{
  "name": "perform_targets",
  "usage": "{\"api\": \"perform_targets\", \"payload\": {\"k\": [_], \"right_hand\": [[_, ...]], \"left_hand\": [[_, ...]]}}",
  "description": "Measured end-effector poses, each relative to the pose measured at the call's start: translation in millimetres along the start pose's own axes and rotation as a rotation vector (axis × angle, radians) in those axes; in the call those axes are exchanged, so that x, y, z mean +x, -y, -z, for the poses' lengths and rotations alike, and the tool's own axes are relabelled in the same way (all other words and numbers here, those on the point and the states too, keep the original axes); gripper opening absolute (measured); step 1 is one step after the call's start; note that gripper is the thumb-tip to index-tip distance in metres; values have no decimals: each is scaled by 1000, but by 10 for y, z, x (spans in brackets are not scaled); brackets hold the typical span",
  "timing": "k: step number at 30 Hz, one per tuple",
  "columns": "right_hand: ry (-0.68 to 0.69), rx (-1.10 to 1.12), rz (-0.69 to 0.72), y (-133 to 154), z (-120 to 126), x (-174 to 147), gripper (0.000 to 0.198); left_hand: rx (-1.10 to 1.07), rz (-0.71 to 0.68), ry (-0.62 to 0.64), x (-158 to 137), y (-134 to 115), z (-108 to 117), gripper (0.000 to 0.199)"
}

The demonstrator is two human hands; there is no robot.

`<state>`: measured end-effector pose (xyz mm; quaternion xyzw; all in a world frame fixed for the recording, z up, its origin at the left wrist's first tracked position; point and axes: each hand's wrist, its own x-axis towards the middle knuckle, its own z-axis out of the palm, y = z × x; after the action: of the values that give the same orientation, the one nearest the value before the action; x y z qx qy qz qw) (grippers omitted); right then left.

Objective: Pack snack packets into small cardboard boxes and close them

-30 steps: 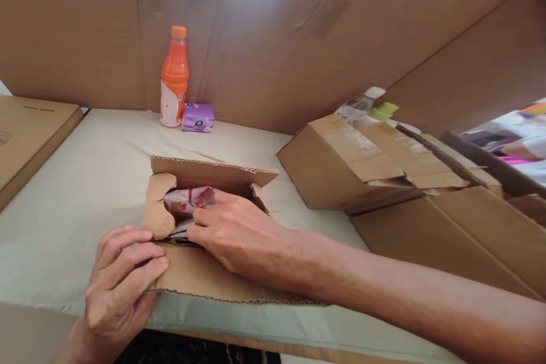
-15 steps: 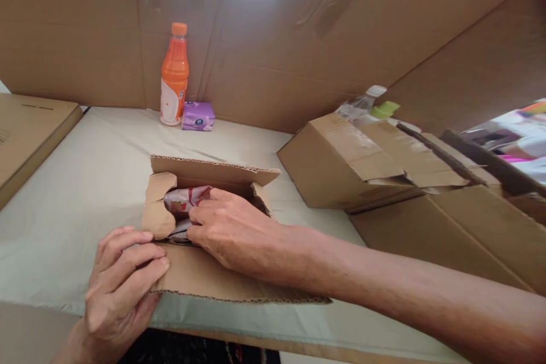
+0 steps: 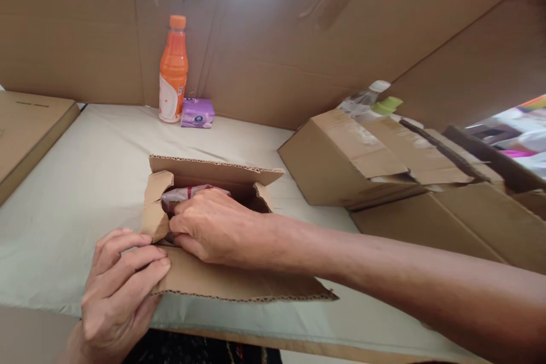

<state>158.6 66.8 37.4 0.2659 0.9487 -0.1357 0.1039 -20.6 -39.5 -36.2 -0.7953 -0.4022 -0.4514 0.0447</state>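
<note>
A small cardboard box (image 3: 239,284) stands with its flaps spread near the table's front edge. My left hand (image 3: 123,284) grips the near left corner of that box, fingers over the front flap and thumb hidden below. Down inside the opening reaches my right hand (image 3: 213,224), its fingers curled and their tips out of sight. A silvery packet with red print (image 3: 171,198) lies in the box behind the right hand. Whatever the right fingers touch is hidden by the hand and the left side flap (image 3: 154,213).
An orange drink bottle (image 3: 173,77) stands against the cardboard wall, beside a purple tissue pack (image 3: 197,112). Larger open cardboard boxes (image 3: 324,165) sit on the right, with a clear plastic bottle (image 3: 360,103) behind. A flat carton (image 3: 32,131) lies at left.
My right hand has moved left and deeper into the box, now covering much of the packet. The left side flap has bent inward. My left hand keeps its hold.
</note>
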Motion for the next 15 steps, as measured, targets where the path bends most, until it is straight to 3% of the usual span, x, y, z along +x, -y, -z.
{"api": "perform_targets", "payload": {"k": [5,10,15], "right_hand": [[17,144,-65,-36,39,68,23],[40,100,-101,-17,76,132,16],[-134,185,-99,-103,163,-168,11]], "left_hand": [[-31,9,7,10,14,22,24],[-62,-21,38,2,66,47,31],[-82,64,73,125,80,73,25]]}}
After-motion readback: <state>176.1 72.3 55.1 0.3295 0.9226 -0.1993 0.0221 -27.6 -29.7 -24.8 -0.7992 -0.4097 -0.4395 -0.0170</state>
